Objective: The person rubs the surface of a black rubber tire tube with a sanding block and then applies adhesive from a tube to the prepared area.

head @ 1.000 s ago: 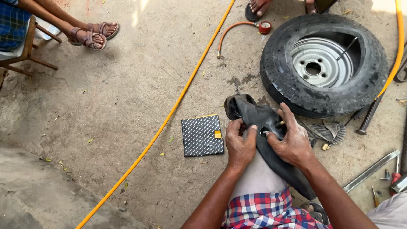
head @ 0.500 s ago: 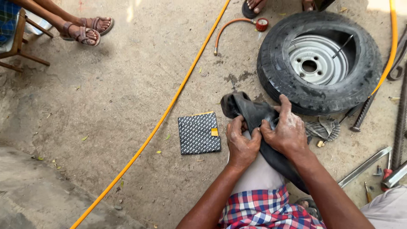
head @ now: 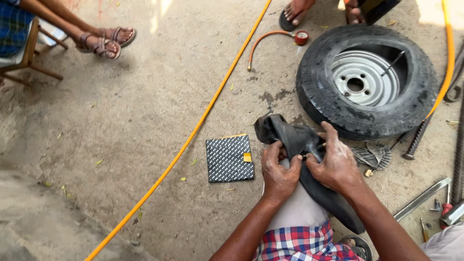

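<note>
Barely shifted, both hands' grip (head: 279,175) (head: 336,166) pinches the limp black rubber tube (head: 309,169)

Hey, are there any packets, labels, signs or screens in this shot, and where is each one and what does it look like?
Flat square packet: lies on the concrete ground just left of the left hand; dark with a fine pale repeating pattern, a small yellow tab on its right edge.
Round gauge dial: at the end of the orange hose, top centre beside the tyre; red rim, pale face.
No signs or screens show.
</note>
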